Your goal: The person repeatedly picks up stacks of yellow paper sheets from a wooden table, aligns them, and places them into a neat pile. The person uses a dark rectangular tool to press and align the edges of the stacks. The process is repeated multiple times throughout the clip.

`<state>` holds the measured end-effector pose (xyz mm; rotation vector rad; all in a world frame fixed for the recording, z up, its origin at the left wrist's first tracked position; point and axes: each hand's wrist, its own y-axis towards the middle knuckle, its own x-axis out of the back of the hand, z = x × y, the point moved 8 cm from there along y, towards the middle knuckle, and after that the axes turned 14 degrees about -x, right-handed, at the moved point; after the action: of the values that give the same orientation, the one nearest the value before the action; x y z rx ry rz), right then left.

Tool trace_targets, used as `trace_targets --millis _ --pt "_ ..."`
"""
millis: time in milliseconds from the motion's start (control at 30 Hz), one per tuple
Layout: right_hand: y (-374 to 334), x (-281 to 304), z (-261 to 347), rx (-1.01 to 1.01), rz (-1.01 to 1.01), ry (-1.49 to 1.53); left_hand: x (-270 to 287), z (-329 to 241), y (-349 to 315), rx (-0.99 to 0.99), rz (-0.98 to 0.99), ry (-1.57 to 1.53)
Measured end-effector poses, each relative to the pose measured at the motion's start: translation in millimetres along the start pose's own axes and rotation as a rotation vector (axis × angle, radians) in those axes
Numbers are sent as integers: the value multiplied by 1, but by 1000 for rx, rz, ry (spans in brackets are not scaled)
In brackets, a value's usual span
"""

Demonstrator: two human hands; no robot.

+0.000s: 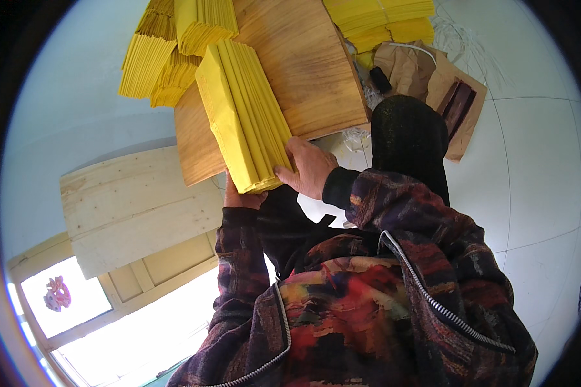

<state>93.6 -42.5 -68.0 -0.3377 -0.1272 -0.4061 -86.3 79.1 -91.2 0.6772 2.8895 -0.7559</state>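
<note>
A long stack of folded yellow paper sheets (246,116) lies slantwise over the near left part of a wooden tabletop (306,71), its near end jutting past the edge. My left hand (242,195) is under that near end, fingers mostly hidden beneath the stack. From the right, my right hand (311,169) grips the near right corner, thumb toward the end and fingers along the side. The folds run lengthwise, and the left face is a smooth, slightly creased sheet.
More yellow paper stacks stand at the table's far left (150,64), with another bundle (381,19) beyond its right side. A brown paper bag (461,106) and white strings (465,42) lie on the tiled floor. My dark-trousered knee (410,129) is beside the table; a pale wooden board (135,200) leans at left.
</note>
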Motion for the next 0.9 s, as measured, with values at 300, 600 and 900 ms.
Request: trace_targets --millis 300,600,900 --pt "-18 16 36 295 -259 -468 3 2 3 2 27 -15" --pt "-9 9 38 359 -129 68 -6 0 2 3 107 -42" --pt "7 -2 34 183 17 147 -1 -1 2 5 54 4"
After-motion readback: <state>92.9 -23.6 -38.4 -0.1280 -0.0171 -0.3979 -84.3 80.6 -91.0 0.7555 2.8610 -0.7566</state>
